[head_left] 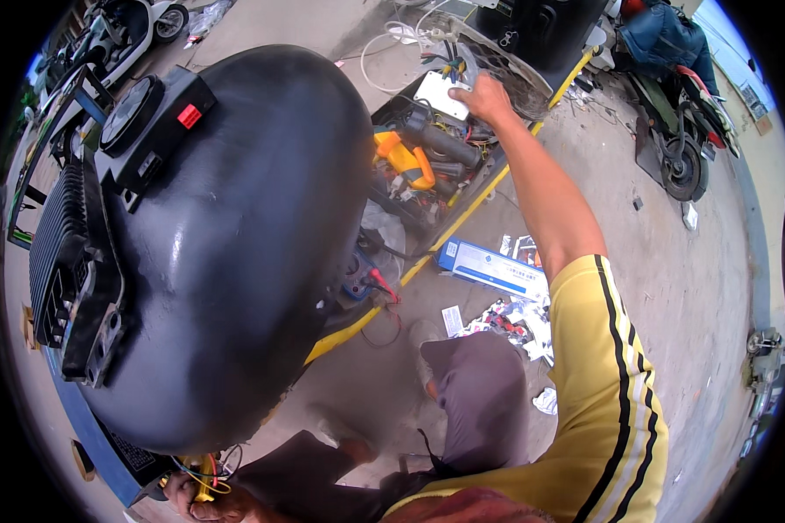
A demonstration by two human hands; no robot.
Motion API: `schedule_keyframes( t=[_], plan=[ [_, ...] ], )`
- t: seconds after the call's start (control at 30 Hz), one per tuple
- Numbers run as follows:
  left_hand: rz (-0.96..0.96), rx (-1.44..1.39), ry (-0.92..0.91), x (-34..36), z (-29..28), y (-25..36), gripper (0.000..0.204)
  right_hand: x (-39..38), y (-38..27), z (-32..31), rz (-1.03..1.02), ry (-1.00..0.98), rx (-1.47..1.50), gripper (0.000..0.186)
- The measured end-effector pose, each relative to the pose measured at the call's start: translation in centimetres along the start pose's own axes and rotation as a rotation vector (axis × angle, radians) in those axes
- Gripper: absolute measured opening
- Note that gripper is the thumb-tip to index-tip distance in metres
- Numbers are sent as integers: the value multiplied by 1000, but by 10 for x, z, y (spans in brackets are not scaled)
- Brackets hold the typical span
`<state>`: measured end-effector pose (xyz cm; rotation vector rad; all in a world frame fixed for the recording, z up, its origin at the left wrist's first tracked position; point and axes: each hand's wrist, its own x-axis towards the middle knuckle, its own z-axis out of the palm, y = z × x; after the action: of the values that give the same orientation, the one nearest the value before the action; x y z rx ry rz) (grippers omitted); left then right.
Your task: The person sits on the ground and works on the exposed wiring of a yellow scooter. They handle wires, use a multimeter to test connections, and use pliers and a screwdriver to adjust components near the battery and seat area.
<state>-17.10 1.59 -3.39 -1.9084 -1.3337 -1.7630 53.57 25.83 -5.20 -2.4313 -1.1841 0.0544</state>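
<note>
My right hand [487, 98], arm stretched far forward, grips the edge of a white rectangular box [442, 95] with coloured wires at its far end. The box is over an open tray [497, 170] full of tools and parts. At the lower left my left hand [187, 499] is closed around a yellow connector [205, 490] with several coloured wires. Between the hands bulges a large black seat [244, 218]. On it rest a black finned metal unit [70, 261] and a black box with a round fan [161, 122].
An orange-yellow clamp meter [405, 161] lies in the tray, near a blue multimeter [356, 275] with a red lead. A blue-and-white carton [495, 268] and paper scraps [532, 322] litter the ground. Scooters stand at the far left [139, 26] and right [676, 139].
</note>
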Motion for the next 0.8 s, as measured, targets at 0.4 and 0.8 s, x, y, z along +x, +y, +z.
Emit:
schedule_keyframes(
  t=[0.4, 0.8],
  plan=[
    [24, 34, 56, -5, -2, -11, 48, -98, -15, -29, -422, -313, -9, 57],
    [42, 41, 121, -15, -14, -26, 48, -48, 21, -27, -419, -19, -116, 42]
  ],
)
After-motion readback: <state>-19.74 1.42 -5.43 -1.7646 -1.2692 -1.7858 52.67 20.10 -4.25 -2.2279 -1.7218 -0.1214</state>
